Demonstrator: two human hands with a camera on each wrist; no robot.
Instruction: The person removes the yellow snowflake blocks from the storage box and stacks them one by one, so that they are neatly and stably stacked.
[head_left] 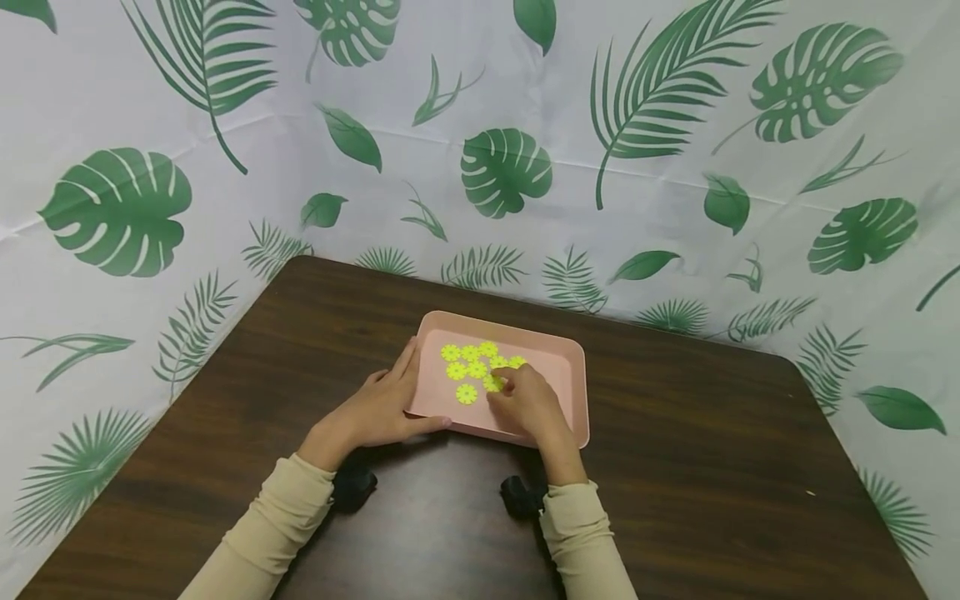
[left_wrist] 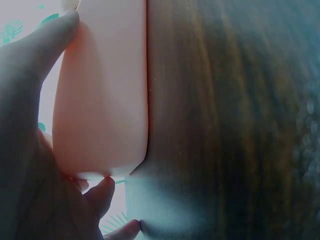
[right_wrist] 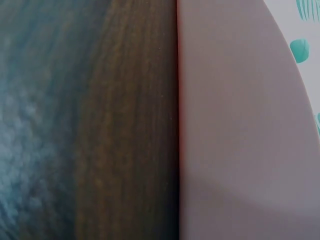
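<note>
A shallow pink tray [head_left: 551, 342] sits on the dark wooden table, bearing several bright yellow-green notched plastic discs [head_left: 467, 393]. My left hand [head_left: 382, 408] grips the tray's near left corner, its fingers along the left side and the thumb on the front wall. In the left wrist view that thumb [left_wrist: 55, 37] lies at the rim of the tray [left_wrist: 105, 100], with fingertips at the end wall. Over the tray, my right hand [head_left: 528, 402] has its index finger and thumb at either side of a disc [head_left: 492, 383]; I cannot tell whether they pinch it. The right wrist view shows only the tray's front wall [right_wrist: 240, 120] and the table.
The brown table [head_left: 712, 467] extends around the tray on all sides. Dark wrist-worn devices [head_left: 354, 488] hang under both wrists. A white cloth with green leaf prints [head_left: 506, 171] stands behind the table. A tiny pale speck [head_left: 810, 492] lies at the right.
</note>
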